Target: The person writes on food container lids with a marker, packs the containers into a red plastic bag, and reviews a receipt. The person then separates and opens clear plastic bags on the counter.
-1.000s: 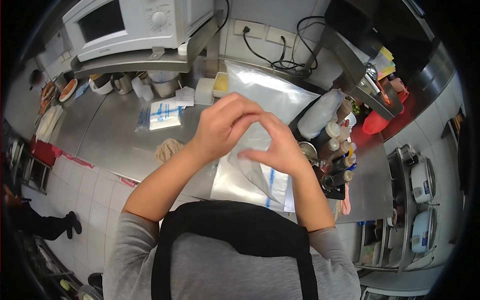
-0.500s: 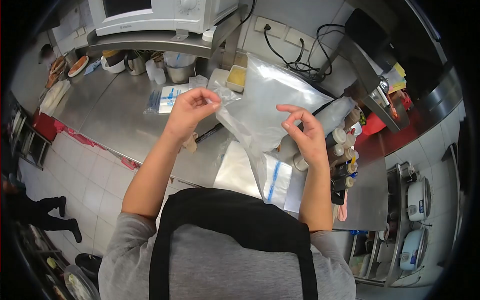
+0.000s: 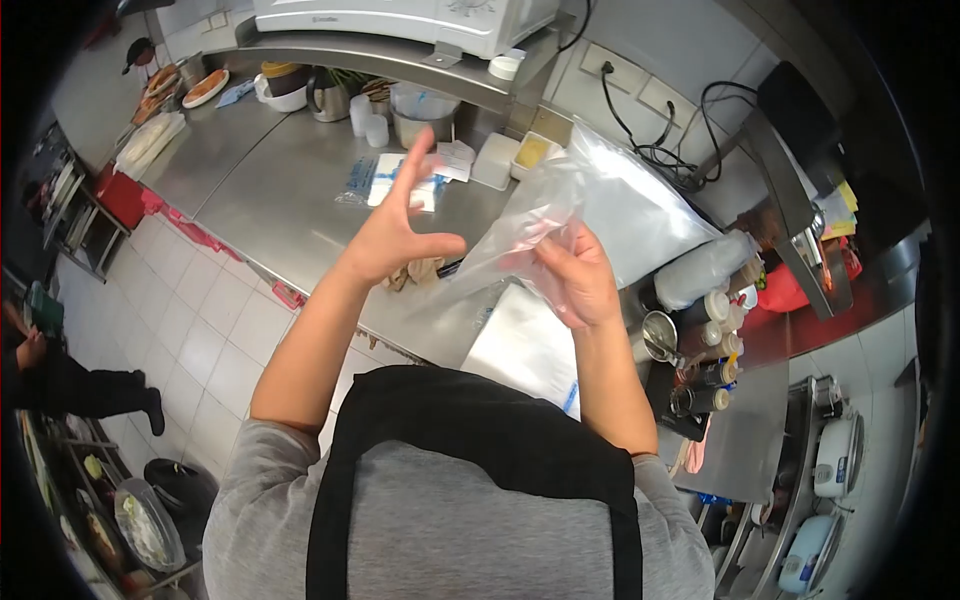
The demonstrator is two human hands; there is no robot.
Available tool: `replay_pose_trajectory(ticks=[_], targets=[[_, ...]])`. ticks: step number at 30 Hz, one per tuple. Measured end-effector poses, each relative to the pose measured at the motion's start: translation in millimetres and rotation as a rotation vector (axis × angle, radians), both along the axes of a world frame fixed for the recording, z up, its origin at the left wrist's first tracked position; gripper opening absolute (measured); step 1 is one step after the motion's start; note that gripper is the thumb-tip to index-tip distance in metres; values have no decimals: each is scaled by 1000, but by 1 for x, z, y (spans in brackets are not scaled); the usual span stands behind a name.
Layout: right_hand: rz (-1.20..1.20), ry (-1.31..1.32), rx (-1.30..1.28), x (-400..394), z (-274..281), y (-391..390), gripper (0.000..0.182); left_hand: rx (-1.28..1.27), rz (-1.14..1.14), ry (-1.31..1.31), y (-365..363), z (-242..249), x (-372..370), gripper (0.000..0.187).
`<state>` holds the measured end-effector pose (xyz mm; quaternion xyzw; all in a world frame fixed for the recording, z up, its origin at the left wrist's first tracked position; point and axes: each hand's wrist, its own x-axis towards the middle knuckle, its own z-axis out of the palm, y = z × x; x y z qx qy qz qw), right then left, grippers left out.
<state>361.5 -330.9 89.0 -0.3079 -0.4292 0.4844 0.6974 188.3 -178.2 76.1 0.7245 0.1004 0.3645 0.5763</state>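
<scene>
My left hand (image 3: 400,235) is open above the steel counter, its thumb and fingers spread wide and holding nothing. To its right, my right hand (image 3: 582,275) pinches a thin clear plastic bag (image 3: 510,230), with the thumb in front and the fingers partly hidden by the film. The bag hangs loosely spread toward my left hand. Below lies a stack of white plastic bags (image 3: 525,345) with a blue-printed band, partly covered by my right forearm. A large clear plastic bag (image 3: 640,215) leans at the back, behind my right hand.
A white tub of yellow food (image 3: 535,152) and a blue-printed packet (image 3: 405,182) lie farther back. Sauce bottles (image 3: 712,335) and a metal ladle (image 3: 660,335) stand at right. A microwave (image 3: 400,22) sits on the shelf above. Another person (image 3: 75,380) is at far left.
The left hand has let go of the plastic bag and spread its fingers. My right hand, empty before, now grips the bag. The view has shifted, so the counter appears farther right.
</scene>
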Motion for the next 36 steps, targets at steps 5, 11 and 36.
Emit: replay_pose_trajectory(ticks=[5,11,36], targets=[[160,135,-114,-8,-27,33,21,-693,-535,-18,-3,-55,-16,78],[-84,-594,-372,-6,-139,112,28,-514,185,-79,9,-25,-103,23],[-413,-270,-40,42,-14,-9,10,-117,-239,263,12,-13,-43,8]])
